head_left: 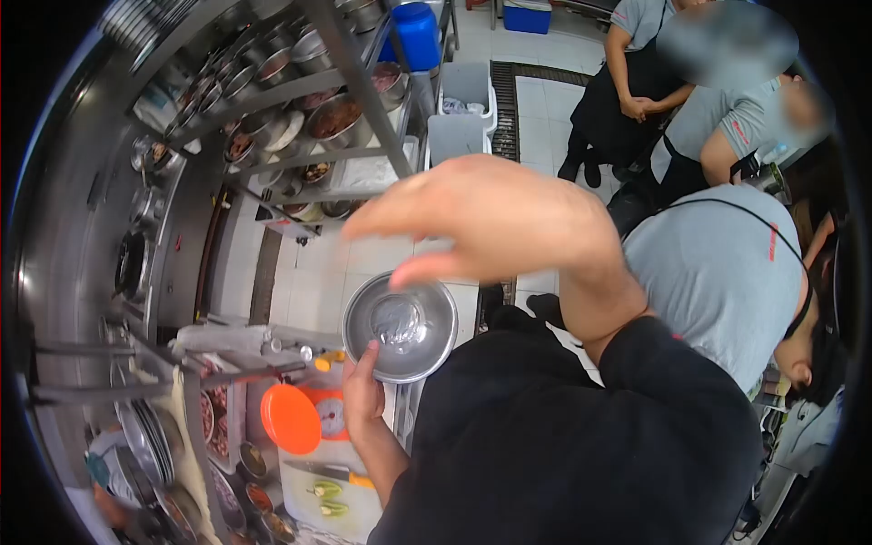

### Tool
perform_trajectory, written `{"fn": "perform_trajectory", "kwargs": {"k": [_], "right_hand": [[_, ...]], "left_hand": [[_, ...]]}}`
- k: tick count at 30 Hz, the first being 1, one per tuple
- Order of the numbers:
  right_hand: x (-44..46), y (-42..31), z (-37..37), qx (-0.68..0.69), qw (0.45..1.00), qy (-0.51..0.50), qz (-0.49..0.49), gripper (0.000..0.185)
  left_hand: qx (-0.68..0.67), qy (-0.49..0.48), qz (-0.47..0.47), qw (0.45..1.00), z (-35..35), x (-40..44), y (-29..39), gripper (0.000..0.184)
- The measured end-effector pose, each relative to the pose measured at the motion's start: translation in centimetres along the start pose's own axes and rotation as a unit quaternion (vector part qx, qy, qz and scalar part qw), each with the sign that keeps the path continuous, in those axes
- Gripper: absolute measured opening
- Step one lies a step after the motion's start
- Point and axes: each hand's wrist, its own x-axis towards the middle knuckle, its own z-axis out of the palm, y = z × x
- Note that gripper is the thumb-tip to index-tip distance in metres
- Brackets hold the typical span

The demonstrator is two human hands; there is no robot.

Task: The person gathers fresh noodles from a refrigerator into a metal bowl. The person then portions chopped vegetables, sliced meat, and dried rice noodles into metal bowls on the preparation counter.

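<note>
My left hand (pixel 363 389) grips the rim of a round metal bowl (pixel 434 341), thumb over the inner edge. Light glints off the bowl's shiny inside. Raised above it is my right hand (pixel 472 218), fingers stretched out and thumb apart, holding nothing and a little blurred. Below the left hand stands an orange kitchen scale (pixel 331 411) with a round dial and an orange pan (pixel 291 419). Close by, a white cutting board (pixel 300 495) carries a knife (pixel 331 471) with a yellow handle and green vegetable pieces (pixel 327 490).
Metal shelves (pixel 363 86) hold several pots of food at the upper left. Grey bins (pixel 459 136) and a blue container (pixel 415 36) stand behind. Several people in grey shirts (pixel 718 272) are close on the right. Stacked metal plates (pixel 145 440) sit at the lower left.
</note>
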Motion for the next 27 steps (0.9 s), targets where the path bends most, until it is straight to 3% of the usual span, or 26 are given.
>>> {"fn": "perform_trajectory", "kwargs": {"k": [3,5,7,12,15,19,23,27], "right_hand": [[-4.6,11.2,0.2,0.01,0.973,0.009,0.231,0.043],[-8.1,17.5,1.4,-0.127,0.92,-0.029,0.37,0.043],[-13.0,25.7,3.1,-0.152,0.856,-0.166,0.465,0.043],[-19.4,35.3,1.7,-0.069,0.833,-0.16,0.525,0.043],[-19.8,38.8,-2.5,-0.015,0.852,-0.117,0.509,0.043],[-19.3,42.4,-9.1,-0.08,0.83,-0.089,0.545,0.043],[-20.8,45.4,-13.4,-0.055,0.841,0.01,0.538,0.043],[-22.9,50.0,-15.4,-0.039,0.804,-0.044,0.592,0.047]], "left_hand": [[0.019,-0.004,-0.026,0.999,3.4,4.2,1.3,0.05],[0.036,-0.016,-0.029,0.999,6.4,7.7,1.9,0.051],[0.054,-0.041,-0.026,0.997,9.6,11.7,2.0,0.051],[0.125,-0.098,-0.098,0.982,20.4,22.5,2.6,0.053],[0.163,-0.161,-0.084,0.97,27.8,28.7,2.4,0.055],[0.198,-0.215,-0.109,0.95,35.9,36.0,2.2,0.056],[0.234,-0.232,-0.147,0.933,41.7,42.7,2.4,0.058],[0.236,-0.25,-0.127,0.93,47.1,50.7,1.5,0.058]]}}
